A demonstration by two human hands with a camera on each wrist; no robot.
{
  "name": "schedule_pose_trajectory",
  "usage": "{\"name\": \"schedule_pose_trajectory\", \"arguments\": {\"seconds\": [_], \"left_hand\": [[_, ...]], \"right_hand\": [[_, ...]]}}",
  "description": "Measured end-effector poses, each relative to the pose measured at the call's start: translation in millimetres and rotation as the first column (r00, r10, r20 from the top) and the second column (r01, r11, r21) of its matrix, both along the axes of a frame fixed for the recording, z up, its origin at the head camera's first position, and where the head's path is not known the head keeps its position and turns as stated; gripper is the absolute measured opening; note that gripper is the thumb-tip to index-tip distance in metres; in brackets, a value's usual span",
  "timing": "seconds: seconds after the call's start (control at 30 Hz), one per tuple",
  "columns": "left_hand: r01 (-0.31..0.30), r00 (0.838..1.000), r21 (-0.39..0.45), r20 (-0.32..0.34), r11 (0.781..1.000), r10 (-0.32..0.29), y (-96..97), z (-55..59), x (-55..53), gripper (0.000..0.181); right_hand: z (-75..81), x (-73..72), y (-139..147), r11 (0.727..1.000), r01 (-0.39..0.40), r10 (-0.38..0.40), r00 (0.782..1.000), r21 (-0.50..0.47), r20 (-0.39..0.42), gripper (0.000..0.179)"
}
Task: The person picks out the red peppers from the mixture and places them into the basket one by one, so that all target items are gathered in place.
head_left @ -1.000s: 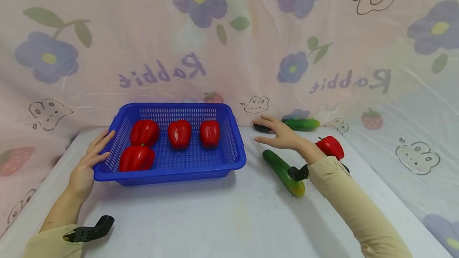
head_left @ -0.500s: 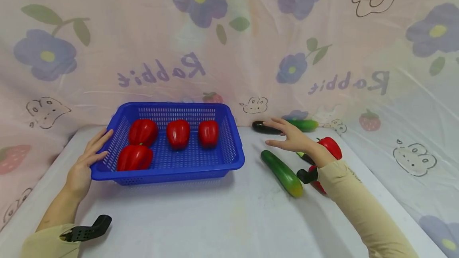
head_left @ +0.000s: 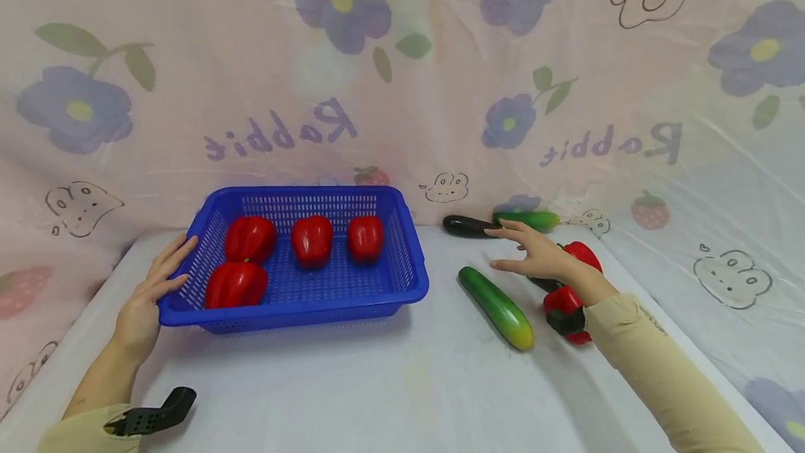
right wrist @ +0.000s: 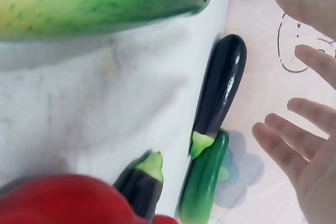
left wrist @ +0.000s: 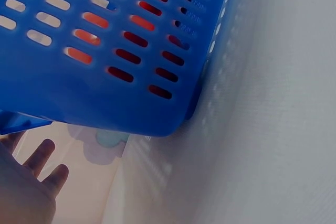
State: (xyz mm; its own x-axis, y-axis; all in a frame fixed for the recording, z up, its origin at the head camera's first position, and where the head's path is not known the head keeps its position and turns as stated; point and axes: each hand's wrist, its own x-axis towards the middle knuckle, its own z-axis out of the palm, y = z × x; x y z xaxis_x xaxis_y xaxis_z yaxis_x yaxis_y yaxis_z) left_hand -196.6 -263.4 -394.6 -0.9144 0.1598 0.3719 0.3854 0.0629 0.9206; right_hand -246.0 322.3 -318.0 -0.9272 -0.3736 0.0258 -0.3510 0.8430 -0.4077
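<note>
My left hand touches the left end of a blue plastic basket, its fingers stretched along the rim. In the left wrist view, that hand shows spread fingers below the basket's slotted wall. Several red bell peppers lie in the basket. My right hand hovers over the right side of the table with spread fingers and holds nothing. Just left of and below it lies a green cucumber with a yellowish end. Beyond its fingertips lies a dark eggplant, touching a second cucumber.
Under the right forearm are red bell peppers and another eggplant, partly hidden. A printed cloth hangs right behind the white table. Black camera mounts stick out from the wrists.
My right hand has moved to the right and slightly nearer, uncovering the far eggplant and more of the peppers at right. The left hand stays at the basket.
</note>
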Motion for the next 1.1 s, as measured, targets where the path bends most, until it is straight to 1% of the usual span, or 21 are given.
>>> {"name": "schedule_pose_trajectory", "arguments": {"seconds": [0.1,0.27,0.4,0.47,0.63,0.8,0.97,1.1], "left_hand": [[0.003,1.0,-0.002,0.003,1.0,-0.003,2.3,-3.0,-1.0,0.05],[0.003,1.0,0.031,-0.005,1.0,-0.002,1.7,-4.9,-0.8,0.05],[-0.01,1.0,0.034,-0.003,0.999,0.01,0.4,-6.1,0.4,0.05],[0.003,1.0,0.043,-0.006,0.999,-0.003,0.0,-5.9,0.4,0.05],[0.045,0.999,0.068,-0.023,0.997,-0.043,0.1,-4.6,-2.1,0.049],[0.032,0.999,0.042,-0.025,0.999,-0.031,-0.2,-5.6,-3.2,0.05],[0.009,1.0,0.027,-0.009,1.0,-0.009,-0.5,-5.5,-3.7,0.05],[0.027,1.0,0.053,-0.001,0.998,-0.027,-0.7,-5.0,-4.5,0.05]], "right_hand": [[1.3,6.4,8,1.0,0.015,-0.015,1.0,0.019,0.004,0.063],[2.7,12.1,16,0.996,0.03,-0.03,1.0,0.08,0.003,0.062],[0.4,15.1,24,0.991,0.019,-0.017,1.0,0.129,-0.016,0.06],[-1.6,17.1,29,0.989,0.019,-0.016,1.0,0.15,-0.021,0.059],[-2.5,23.9,40,0.988,0.047,-0.047,0.999,0.149,-0.002,0.062],[-3.7,31.2,52,0.985,0.062,-0.066,0.998,0.162,0.018,0.064],[-6.3,41.2,63,0.99,0.034,-0.04,0.999,0.136,0.037,0.063],[-8.1,49.6,72,0.993,0.045,-0.051,0.997,0.11,0.056,0.065]]}}
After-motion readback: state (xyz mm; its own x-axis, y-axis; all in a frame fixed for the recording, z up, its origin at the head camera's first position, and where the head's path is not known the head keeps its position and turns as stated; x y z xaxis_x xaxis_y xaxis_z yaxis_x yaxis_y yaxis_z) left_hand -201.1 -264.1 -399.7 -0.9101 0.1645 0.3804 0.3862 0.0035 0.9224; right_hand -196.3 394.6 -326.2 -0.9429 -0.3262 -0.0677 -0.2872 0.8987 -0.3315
